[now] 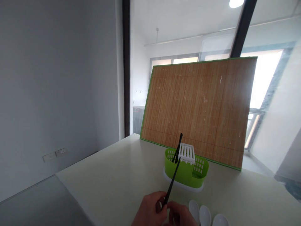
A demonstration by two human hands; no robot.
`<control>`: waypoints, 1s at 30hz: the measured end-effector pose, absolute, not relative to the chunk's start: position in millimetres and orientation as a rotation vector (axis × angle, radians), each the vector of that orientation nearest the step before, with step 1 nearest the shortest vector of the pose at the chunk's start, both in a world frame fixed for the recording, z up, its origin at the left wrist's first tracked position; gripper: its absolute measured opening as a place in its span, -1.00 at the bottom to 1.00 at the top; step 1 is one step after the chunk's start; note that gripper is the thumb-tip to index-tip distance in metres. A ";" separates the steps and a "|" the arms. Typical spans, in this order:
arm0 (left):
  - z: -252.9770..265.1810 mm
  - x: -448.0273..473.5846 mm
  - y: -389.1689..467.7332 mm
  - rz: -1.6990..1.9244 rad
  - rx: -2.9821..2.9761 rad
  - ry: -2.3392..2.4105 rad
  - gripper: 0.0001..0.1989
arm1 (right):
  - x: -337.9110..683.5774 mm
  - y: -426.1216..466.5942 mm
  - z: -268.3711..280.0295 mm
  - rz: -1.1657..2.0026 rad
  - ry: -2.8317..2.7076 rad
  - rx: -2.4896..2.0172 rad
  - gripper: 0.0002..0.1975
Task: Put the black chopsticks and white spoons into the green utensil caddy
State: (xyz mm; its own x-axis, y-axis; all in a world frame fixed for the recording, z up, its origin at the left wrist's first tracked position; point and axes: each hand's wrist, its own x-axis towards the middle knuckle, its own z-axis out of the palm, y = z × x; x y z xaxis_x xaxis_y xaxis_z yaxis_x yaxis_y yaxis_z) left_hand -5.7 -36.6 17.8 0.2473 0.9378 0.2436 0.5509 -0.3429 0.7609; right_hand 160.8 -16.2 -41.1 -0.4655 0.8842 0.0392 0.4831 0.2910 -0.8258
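Black chopsticks (173,180), held close together, slant up and away from my hands. My left hand (152,209) is closed around their near end. Beside it, my right hand (180,214) has its curled fingertips pressed against the same end. The far tips overlap the front of a green utensil caddy (183,171) in view. This caddy stands on a white base and has a white slatted rack (187,153) on top. More black chopsticks (178,149) lean upright in its left compartment. No utensils show in the right compartment.
Several white spoons (205,215) lie right of my right hand, partly cut off by the lower frame edge. A bamboo mat (199,106) with green edging stands tilted behind the caddy. The pale table (117,171) has its left edge near a grey wall; glass panels rise behind.
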 end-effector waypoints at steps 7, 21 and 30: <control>7.8 19.0 -23.6 1.216 1.950 1.170 -0.72 | 157.9 -13.2 -45.8 0.812 -2.017 -1.287 -0.86; 28.3 16.3 -21.0 1.290 1.715 0.896 -0.89 | 167.9 -13.2 -38.4 0.444 -2.278 -1.422 -0.81; 55.0 17.1 -21.7 1.187 1.798 0.921 -0.88 | 170.5 -8.2 -45.6 0.475 -2.304 -1.399 -0.81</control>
